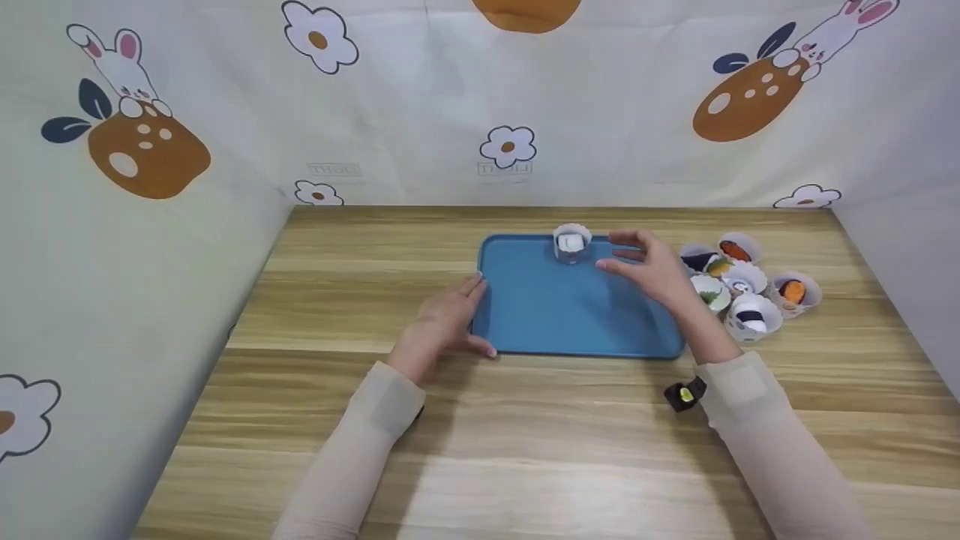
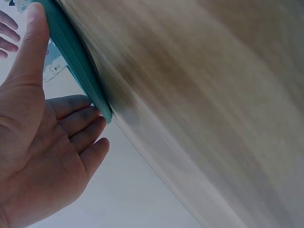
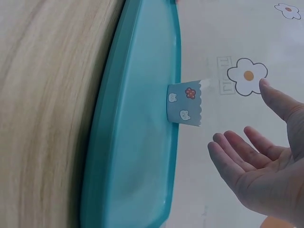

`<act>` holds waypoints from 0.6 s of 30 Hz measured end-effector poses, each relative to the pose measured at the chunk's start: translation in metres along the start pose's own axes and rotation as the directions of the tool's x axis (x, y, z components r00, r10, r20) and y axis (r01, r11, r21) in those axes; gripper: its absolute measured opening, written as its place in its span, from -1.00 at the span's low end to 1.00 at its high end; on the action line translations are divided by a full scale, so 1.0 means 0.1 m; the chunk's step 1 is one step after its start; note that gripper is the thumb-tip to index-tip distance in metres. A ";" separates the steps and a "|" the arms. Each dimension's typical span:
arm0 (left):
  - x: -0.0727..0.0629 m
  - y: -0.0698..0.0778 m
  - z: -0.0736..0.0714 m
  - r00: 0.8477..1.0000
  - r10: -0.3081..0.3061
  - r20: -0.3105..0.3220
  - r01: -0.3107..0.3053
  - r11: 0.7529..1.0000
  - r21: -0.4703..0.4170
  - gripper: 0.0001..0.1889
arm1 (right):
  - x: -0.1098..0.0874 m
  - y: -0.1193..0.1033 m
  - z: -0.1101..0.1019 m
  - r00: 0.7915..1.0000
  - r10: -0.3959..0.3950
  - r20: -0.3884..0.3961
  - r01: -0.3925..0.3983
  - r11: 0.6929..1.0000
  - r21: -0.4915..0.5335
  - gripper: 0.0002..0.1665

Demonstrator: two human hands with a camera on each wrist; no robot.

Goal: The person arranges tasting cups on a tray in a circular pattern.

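A blue rectangular tray (image 1: 570, 315) lies on the wooden table. My left hand (image 1: 446, 319) rests against the tray's left edge, its fingers extended along the side and the thumb near the front corner. One paper cup (image 1: 571, 251) with a scalloped rim and white contents stands at the tray's far edge; small printed figures show on its side in the right wrist view. My right hand (image 1: 652, 271) hovers above the tray's right part, to the right of that cup. Its fingers and thumb are spread, with nothing between them.
Right of the tray stands a cluster of several paper cups (image 1: 754, 319) holding sushi-like pieces. Near my right sleeve lies a small dark piece with a yellow-green centre (image 1: 681, 397). A printed curtain (image 1: 405, 112) hangs behind the table and along its sides.
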State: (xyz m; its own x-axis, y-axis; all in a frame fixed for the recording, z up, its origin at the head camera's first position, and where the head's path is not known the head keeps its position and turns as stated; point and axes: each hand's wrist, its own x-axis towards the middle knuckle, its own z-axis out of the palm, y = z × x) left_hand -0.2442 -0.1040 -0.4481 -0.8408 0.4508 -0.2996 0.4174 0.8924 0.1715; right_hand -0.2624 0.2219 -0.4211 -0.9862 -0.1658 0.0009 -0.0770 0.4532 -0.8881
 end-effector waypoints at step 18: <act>-0.02 0.01 -0.02 1.000 0.014 -0.004 -0.014 1.000 0.003 0.29 | -0.16 0.02 -0.16 1.000 -0.013 -0.022 0.013 1.000 -0.010 -0.21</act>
State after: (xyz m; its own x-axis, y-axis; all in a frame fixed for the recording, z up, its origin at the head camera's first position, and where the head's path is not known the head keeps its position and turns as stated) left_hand -0.2433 -0.1039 -0.4454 -0.8359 0.4636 -0.2938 0.4306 0.8858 0.1728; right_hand -0.2492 0.2399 -0.4157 -0.9881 -0.1524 0.0225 -0.0910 0.4598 -0.8833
